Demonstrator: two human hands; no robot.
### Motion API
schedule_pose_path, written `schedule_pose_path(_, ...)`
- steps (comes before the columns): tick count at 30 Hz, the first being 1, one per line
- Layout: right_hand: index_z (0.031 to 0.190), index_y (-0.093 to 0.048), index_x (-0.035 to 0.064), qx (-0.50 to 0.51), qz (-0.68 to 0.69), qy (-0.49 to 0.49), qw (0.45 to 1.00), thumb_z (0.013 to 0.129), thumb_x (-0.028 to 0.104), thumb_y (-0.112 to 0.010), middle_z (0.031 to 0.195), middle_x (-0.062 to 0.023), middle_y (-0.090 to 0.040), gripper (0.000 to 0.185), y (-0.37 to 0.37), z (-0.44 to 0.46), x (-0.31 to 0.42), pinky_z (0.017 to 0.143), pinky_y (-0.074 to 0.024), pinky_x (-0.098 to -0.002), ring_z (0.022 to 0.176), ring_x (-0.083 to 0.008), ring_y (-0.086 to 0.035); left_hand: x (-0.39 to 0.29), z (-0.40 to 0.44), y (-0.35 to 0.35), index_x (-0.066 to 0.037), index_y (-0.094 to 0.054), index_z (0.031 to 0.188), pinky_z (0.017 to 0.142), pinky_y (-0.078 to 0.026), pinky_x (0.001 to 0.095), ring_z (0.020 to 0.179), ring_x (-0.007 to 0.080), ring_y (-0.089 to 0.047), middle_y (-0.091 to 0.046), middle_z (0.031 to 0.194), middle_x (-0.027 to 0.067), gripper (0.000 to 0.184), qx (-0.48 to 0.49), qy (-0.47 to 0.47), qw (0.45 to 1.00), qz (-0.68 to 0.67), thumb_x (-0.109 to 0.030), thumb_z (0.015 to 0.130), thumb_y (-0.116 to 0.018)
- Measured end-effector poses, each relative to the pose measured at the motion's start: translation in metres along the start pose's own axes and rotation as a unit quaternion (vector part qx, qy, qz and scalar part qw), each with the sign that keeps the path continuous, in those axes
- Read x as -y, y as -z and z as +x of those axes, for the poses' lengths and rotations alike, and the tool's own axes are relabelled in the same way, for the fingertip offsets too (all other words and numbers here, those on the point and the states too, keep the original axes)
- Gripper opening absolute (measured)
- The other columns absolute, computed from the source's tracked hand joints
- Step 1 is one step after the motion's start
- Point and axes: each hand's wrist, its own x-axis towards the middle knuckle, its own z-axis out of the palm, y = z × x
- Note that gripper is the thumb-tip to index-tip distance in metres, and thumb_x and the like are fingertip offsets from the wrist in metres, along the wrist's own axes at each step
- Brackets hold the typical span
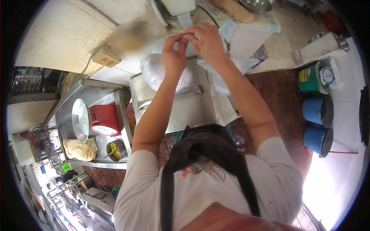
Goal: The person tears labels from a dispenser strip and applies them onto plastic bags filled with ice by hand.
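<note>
My left hand (175, 51) and my right hand (209, 41) are raised in front of me, close together, above the metal counter. The fingertips of both are pinched and meet at one spot. Something small and pale seems to be between them, but it is too small and blurred to name. Just below my left hand, a filled white plastic bag (156, 73) rests on the metal counter (192, 111), partly covered by my forearm. Another thin plastic bag (221, 79) lies under my right forearm. A long-handled metal utensil (171, 96) is on the counter, its middle hidden by my left arm.
A metal shelf on the left holds a steel bowl (81, 120), a red scale (104, 117), a bundle of noodles (81, 149) and a pot (115, 150). A wall outlet (106, 57) is left of the bag. Blue buckets (317, 110) and a green tub (309, 79) stand at right.
</note>
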Motion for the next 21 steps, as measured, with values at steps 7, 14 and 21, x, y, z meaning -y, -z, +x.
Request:
schedule_pose_path(7,0.093,-0.075,0.0064,0.041,0.05,-0.061,0.996,0.086,0.022,-0.074,0.085,-0.0107,-0.07,0.017,0.004,0.006,-0.006,0.076,-0.0495,-0.0415,0.084,-0.0327,-0.062,-0.007,0.004,0.001,-0.003,-0.07,0.112,0.08,-0.05,0.0307,0.085,0.0173,-0.064,-0.071,0.098,0.0098,0.021,0.03,0.092,0.995,-0.031,-0.01,0.092,-0.068)
schedule_pose_path(14,0.095,-0.072,0.0056,0.059,0.067,-0.086,0.992,0.087,0.017,-0.071,0.087,-0.012,-0.071,0.014,0.003,0.0,-0.009,0.076,-0.0507,-0.0405,0.085,-0.0321,-0.064,-0.001,0.001,0.003,-0.001,-0.069,0.115,0.079,-0.049,0.0283,0.085,0.013,-0.061,-0.069,0.099,0.0066,0.023,0.049,0.098,0.99,-0.088,-0.009,0.093,-0.067)
schedule_pose_path(21,0.099,-0.068,0.0035,-0.007,0.07,-0.137,0.988,0.088,0.017,-0.069,0.089,-0.0145,-0.071,0.017,0.0,-0.015,-0.028,0.073,-0.0524,-0.0404,0.079,-0.0314,-0.067,0.004,-0.003,0.006,0.0,-0.068,0.117,0.082,-0.05,0.0285,0.088,0.0147,-0.064,-0.07,0.101,0.0094,0.025,0.028,0.11,0.991,-0.077,-0.008,0.093,-0.067)
